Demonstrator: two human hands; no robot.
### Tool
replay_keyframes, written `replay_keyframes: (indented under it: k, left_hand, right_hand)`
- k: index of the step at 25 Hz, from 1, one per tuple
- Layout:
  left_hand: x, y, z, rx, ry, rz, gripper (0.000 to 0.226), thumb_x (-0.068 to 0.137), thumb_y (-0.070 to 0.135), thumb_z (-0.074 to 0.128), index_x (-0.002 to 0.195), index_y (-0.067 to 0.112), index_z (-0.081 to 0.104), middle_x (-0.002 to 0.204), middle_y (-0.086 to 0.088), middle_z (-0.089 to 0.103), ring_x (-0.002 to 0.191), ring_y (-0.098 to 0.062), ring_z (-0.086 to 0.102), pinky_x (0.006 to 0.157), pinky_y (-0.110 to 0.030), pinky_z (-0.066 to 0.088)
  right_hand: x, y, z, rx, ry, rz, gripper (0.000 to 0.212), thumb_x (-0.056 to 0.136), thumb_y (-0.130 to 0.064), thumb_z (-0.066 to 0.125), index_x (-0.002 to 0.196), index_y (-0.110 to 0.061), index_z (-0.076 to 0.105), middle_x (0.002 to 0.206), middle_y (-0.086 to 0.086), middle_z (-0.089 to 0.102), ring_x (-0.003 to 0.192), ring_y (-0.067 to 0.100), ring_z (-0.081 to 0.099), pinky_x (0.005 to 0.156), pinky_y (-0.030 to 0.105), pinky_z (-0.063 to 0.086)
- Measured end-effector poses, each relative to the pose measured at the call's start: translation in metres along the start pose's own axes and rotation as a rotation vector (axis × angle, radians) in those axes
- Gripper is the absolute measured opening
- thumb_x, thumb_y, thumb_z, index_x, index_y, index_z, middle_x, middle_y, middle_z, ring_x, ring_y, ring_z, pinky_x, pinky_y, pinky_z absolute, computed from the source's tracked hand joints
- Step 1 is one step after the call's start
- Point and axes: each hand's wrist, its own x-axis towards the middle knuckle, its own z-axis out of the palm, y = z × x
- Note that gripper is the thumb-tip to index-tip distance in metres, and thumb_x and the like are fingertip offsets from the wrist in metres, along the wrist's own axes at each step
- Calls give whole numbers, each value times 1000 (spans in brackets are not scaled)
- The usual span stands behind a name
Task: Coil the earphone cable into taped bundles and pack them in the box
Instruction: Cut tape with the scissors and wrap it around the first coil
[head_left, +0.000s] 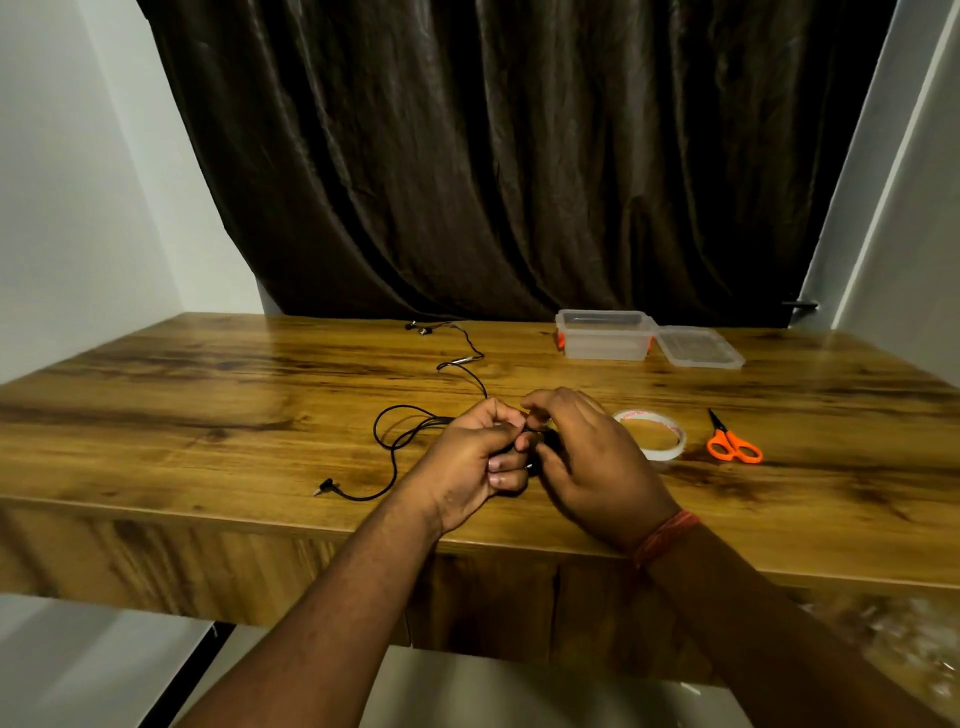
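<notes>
A black earphone cable (390, 435) lies on the wooden table (208, 415). Its jack plug (325, 487) points left near the front edge, and the earbuds (417, 327) lie far back. My left hand (467, 457) grips a gathered part of the cable with curled fingers. My right hand (592, 457) meets it from the right, fingers curled and pinching the dark cable between the two hands. The coil itself is mostly hidden by my fingers. A roll of clear tape (653, 432) lies just right of my right hand. The clear plastic box (605, 335) stands open at the back.
The box's lid (698, 347) lies beside it on the right. Orange-handled scissors (731, 440) lie right of the tape. A dark curtain (493, 156) hangs behind the table, with white walls on both sides. The table's front edge runs just under my wrists.
</notes>
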Motion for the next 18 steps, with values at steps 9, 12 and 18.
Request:
replay_keyframes:
  k: [9, 12, 18]
  left_hand:
    - [0, -5, 2, 222, -20, 67, 17, 98, -1, 43, 88, 12, 47, 69, -7, 52, 48, -10, 34, 40, -18, 28]
    - [-2, -6, 6, 287, -21, 118, 12, 98, 1, 47, 95, 12, 48, 72, -7, 53, 47, -10, 35, 41, -20, 31]
    - [-3, -7, 6, 418, -45, 188, 15, 99, 3, 47, 114, 7, 47, 79, -9, 54, 51, -14, 41, 43, -26, 40]
  right_hand:
    - [-2, 3, -1, 33, 66, 24, 41, 88, -1, 60, 123, -20, 51, 112, -1, 62, 103, 10, 53, 85, 12, 34]
    - [-2, 3, -2, 74, 85, 53, 44, 86, 1, 60, 121, -25, 48, 107, -7, 60, 99, 1, 50, 84, 3, 31]
    - [-3, 6, 0, 106, 98, 115, 40, 87, -3, 60, 121, -23, 50, 104, -9, 60, 97, 5, 54, 81, 14, 39]
